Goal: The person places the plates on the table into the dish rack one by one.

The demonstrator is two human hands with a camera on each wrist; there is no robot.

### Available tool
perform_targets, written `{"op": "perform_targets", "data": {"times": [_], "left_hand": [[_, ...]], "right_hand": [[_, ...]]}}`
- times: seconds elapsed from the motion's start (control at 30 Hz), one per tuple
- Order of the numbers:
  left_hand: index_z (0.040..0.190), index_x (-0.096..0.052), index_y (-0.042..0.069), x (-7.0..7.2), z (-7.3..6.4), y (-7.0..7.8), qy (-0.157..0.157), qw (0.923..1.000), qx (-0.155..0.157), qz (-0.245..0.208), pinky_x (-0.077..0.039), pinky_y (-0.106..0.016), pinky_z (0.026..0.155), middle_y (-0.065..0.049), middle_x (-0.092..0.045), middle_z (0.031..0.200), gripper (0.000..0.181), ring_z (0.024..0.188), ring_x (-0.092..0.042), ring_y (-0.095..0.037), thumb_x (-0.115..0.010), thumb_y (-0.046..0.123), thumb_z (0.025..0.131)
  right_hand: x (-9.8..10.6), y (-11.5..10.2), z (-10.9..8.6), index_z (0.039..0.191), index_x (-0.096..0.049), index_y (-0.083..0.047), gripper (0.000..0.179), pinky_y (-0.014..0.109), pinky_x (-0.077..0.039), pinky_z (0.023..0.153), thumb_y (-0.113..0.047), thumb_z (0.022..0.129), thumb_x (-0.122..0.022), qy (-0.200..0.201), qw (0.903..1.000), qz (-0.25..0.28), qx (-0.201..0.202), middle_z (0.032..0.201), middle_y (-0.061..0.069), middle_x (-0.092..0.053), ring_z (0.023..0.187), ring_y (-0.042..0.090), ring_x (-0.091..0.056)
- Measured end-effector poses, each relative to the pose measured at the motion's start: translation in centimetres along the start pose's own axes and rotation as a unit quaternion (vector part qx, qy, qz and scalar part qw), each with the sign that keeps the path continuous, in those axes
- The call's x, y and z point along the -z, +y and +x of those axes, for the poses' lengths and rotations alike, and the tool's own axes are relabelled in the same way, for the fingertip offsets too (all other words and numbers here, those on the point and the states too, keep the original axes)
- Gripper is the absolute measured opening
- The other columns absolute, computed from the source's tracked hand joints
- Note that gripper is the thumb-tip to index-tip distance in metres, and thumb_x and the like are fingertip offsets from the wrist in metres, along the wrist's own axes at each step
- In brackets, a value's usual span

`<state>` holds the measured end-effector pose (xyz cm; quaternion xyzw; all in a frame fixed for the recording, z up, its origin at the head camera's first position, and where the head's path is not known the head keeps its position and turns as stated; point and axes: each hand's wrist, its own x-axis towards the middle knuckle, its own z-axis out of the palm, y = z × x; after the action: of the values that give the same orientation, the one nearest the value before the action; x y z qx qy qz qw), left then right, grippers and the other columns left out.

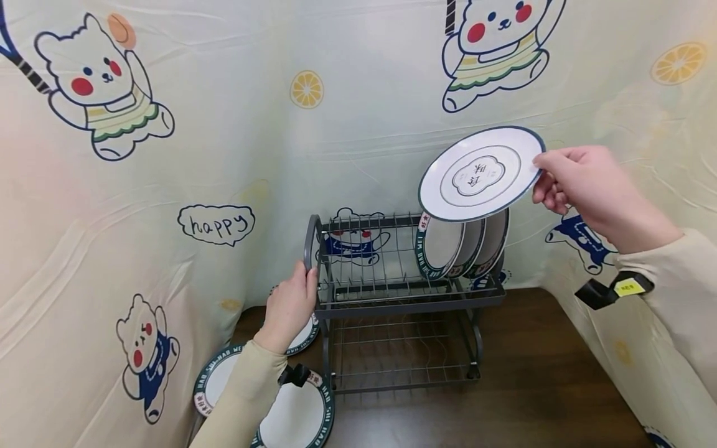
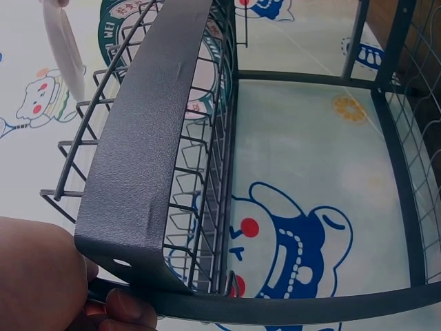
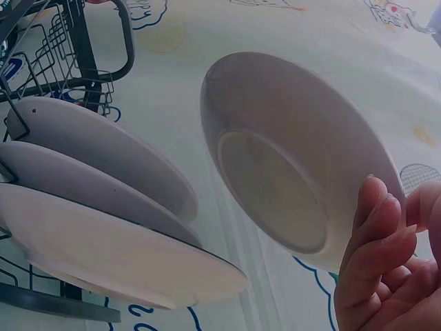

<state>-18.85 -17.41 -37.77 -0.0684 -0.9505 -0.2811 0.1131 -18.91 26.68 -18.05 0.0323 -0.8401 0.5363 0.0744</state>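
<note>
My right hand (image 1: 590, 190) pinches the edge of a white plate (image 1: 480, 174) with a dark blue rim and lettering in its middle. The plate is tilted in the air, above the right end of a dark metal two-tier dish rack (image 1: 411, 307). Three plates (image 1: 444, 247) stand on edge in that end of the upper tier, apart from the held one; the right wrist view shows their pale undersides (image 3: 117, 248). At the rack's left end, my left hand (image 1: 288, 309) grips the frame, its fingers (image 2: 131, 309) curled about a bar in the left wrist view.
Several green-rimmed plates, one of them a plate (image 1: 297, 414) near the front, lie left of the rack, partly behind my left arm. Dark brown wood (image 1: 532, 373) lies under the rack. A printed cloth (image 1: 358, 143) hangs behind and at both sides.
</note>
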Motion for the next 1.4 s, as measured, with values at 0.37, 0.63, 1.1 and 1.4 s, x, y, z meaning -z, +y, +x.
{"op": "perform_targets", "data": {"times": [0.37, 0.63, 1.1, 1.4], "left_hand": [[0.102, -0.048, 0.006, -0.1, 0.0, -0.2, 0.006, 0.9999, -0.008, 0.001, -0.037, -0.031, 0.044, -0.002, -0.047, 0.063, 0.024, 0.046, -0.047, -0.018, -0.043, 0.026, 0.113], [0.101, -0.048, 0.006, -0.1, -0.1, 0.0, 0.011, 0.9999, -0.010, 0.005, -0.035, -0.031, 0.043, -0.002, -0.047, 0.062, 0.024, 0.045, -0.046, -0.017, -0.042, 0.026, 0.113], [0.102, -0.047, 0.006, -0.1, -0.1, 0.0, 0.009, 0.9999, -0.009, 0.007, -0.035, -0.031, 0.043, -0.002, -0.047, 0.063, 0.023, 0.045, -0.046, -0.017, -0.042, 0.026, 0.113], [0.102, -0.047, 0.006, 0.0, -0.2, 0.0, 0.013, 0.9998, -0.015, 0.002, -0.035, -0.031, 0.043, -0.002, -0.047, 0.062, 0.023, 0.044, -0.046, -0.018, -0.042, 0.025, 0.113]], "right_hand": [[-1.8, -1.2, 1.8, 0.084, -0.072, -0.010, 0.034, 0.024, -0.045, 0.045, -0.026, 0.107, -0.053, -0.028, 0.9986, -0.043, 0.009, 0.064, 0.000, -0.067, 0.050, 0.013, -0.056], [-2.7, -1.1, 2.5, 0.086, -0.072, -0.002, 0.034, 0.027, -0.046, 0.045, -0.022, 0.105, -0.052, -0.057, 0.9922, -0.108, 0.023, 0.065, 0.003, -0.067, 0.051, 0.016, -0.057], [-4.9, -2.6, 3.4, 0.071, -0.067, -0.004, 0.039, 0.027, -0.035, 0.044, -0.024, 0.099, -0.051, -0.120, 0.9637, -0.237, 0.024, 0.060, 0.007, -0.062, 0.047, 0.015, -0.048], [-6.8, -3.8, 3.7, 0.071, -0.067, -0.007, 0.036, 0.028, -0.039, 0.047, -0.026, 0.098, -0.053, -0.136, 0.9420, -0.302, 0.054, 0.060, 0.003, -0.064, 0.049, 0.014, -0.051]]}}
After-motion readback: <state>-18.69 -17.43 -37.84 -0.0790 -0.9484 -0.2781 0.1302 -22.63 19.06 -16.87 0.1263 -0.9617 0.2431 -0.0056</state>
